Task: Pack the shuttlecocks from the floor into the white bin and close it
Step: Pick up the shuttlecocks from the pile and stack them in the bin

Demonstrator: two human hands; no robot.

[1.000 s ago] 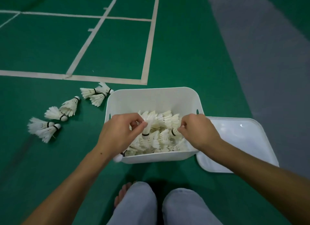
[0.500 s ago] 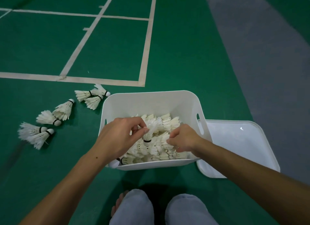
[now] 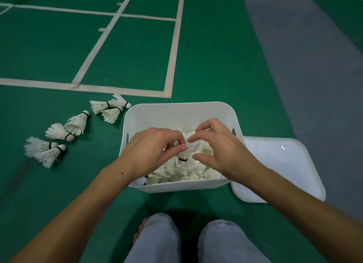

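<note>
The white bin [image 3: 177, 113] stands open on the green floor in front of me, filled with several white shuttlecocks [image 3: 176, 173]. Both my hands are inside it. My left hand [image 3: 151, 150] and my right hand [image 3: 220, 147] meet over the middle and pinch the feathers of one upright shuttlecock [image 3: 185, 154] with a black band, cork down. Several more shuttlecocks lie on the floor left of the bin: one group [image 3: 110, 108] by its far left corner, a pair [image 3: 68, 127] further left, another pair [image 3: 43, 150] nearest me.
The bin's white lid [image 3: 282, 164] lies flat on the floor against the bin's right side. White court lines [image 3: 170, 52] run beyond the bin. A grey floor strip [image 3: 304, 66] lies to the right. My knees [image 3: 157, 239] in grey trousers are below the bin.
My right hand has moved from the bin's right side to the middle, joining my left hand on the upright shuttlecock. The view has shifted slightly.
</note>
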